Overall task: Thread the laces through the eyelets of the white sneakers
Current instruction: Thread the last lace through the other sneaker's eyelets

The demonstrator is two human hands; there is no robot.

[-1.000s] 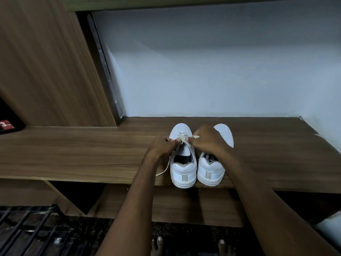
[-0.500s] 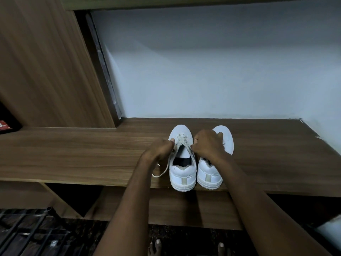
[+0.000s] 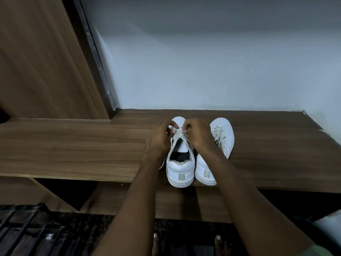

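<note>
Two white low-top sneakers are stood side by side, heels toward the near edge, on a brown wood-grain table. The left white sneaker is taken as the landmark. Just to its right, touching or nearly touching at the heel, the right white sneaker is seen with a pale lace already crossed through the eyelets that show; its upper rows are hidden behind the right forearm, so full lacing cannot be confirmed.

On the left white sneaker, only a few crossings of the off-white lace are seen, bunched near the toe end of the eyelet rows. Behind them the tongue lies bare and the opening gapes dark, so most of the eyelets toward the heel are judged to be unthreaded.

The left hand is held at the sneaker's left side, with its fingers curled in a narrow grip that appears to pinch the lace. The right hand is held at its right side, with the fingertips pinched on the lace at the top crossing. A loose stretch of lace is seen trailing on the table below the left wrist.

The task is judged roughly half done: one shoe apparently laced, the other only begun.
</note>
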